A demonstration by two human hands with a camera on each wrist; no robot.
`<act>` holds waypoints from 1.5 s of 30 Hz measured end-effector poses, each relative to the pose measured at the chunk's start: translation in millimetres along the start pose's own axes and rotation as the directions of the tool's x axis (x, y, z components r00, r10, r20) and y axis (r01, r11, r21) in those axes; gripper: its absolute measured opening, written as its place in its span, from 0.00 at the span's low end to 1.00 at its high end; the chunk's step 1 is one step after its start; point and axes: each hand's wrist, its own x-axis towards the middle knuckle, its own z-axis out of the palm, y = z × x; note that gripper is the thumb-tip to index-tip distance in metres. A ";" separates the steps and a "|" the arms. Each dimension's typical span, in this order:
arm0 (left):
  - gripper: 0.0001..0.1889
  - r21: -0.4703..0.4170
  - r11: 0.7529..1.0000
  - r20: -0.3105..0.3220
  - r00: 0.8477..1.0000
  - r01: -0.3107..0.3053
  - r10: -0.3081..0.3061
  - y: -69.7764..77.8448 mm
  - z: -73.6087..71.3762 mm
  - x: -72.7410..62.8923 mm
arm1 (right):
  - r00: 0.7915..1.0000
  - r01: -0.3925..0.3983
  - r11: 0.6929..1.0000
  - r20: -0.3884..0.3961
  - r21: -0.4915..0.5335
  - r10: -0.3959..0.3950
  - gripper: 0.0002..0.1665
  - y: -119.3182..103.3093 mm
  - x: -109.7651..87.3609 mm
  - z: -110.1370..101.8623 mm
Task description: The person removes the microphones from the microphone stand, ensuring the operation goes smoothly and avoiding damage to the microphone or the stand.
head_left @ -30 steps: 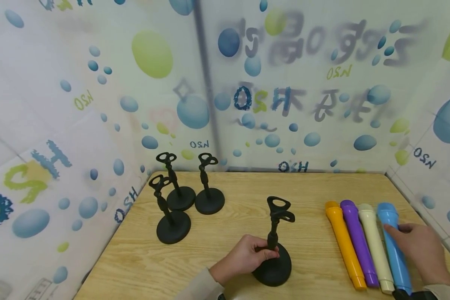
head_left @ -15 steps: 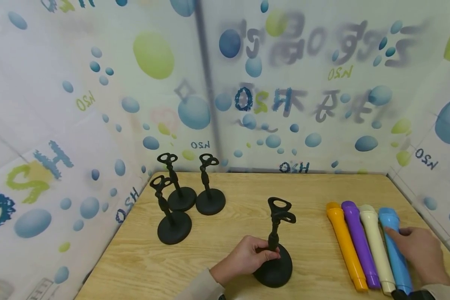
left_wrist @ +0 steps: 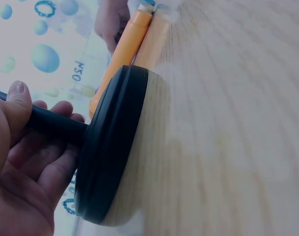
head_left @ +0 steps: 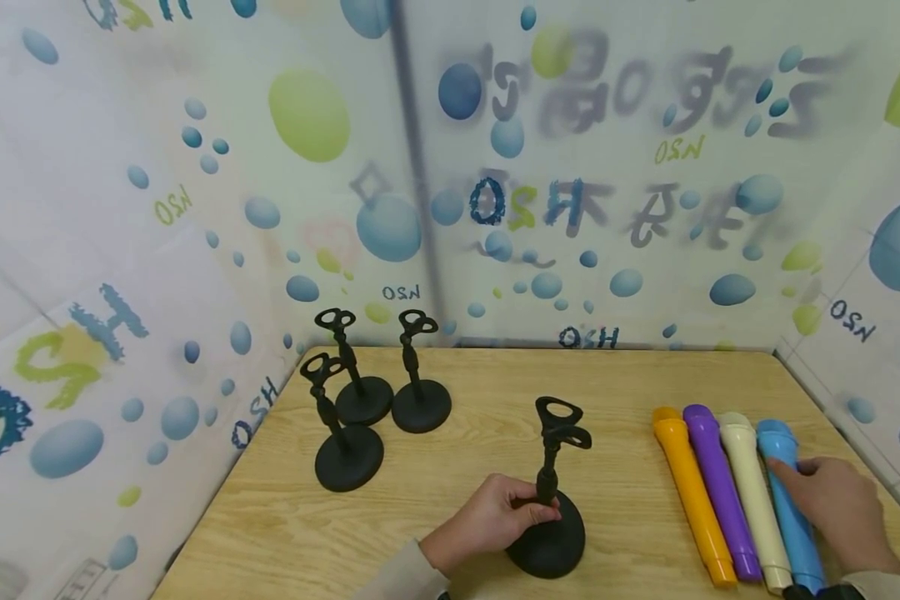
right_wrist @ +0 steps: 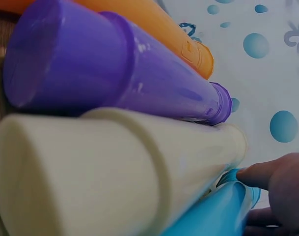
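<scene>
My left hand (head_left: 491,515) grips the lower stem of a black microphone stand (head_left: 547,546) with a round base and a ring-shaped clip on top. In the left wrist view, thumb and fingers wrap the stem while the base (left_wrist: 112,147) stands on the table. At the right, my right hand (head_left: 840,504) holds a blue toy microphone (head_left: 795,521) near its head, thumb on one side and fingers on the other. Beside that one lie a cream microphone (head_left: 753,500), a purple microphone (head_left: 722,492) and an orange microphone (head_left: 693,496), side by side.
Three more black stands, at the back left (head_left: 363,400), in the back middle (head_left: 422,406) and nearer the front (head_left: 348,457), are grouped on the wooden table (head_left: 270,542). A sheet wall (head_left: 600,150) patterned with bubbles encloses the table at the back and both sides.
Almost nothing differs. Both hands keep their places on the stand and the blue microphone; the whole view has shifted very slightly.
</scene>
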 end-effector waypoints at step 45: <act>0.09 -0.033 0.999 -0.004 1.000 -0.009 0.009 -0.6 1.3 -0.7 | 0.980 -0.060 0.983 -0.177 0.175 0.092 0.38 8.0 -15.2 11.8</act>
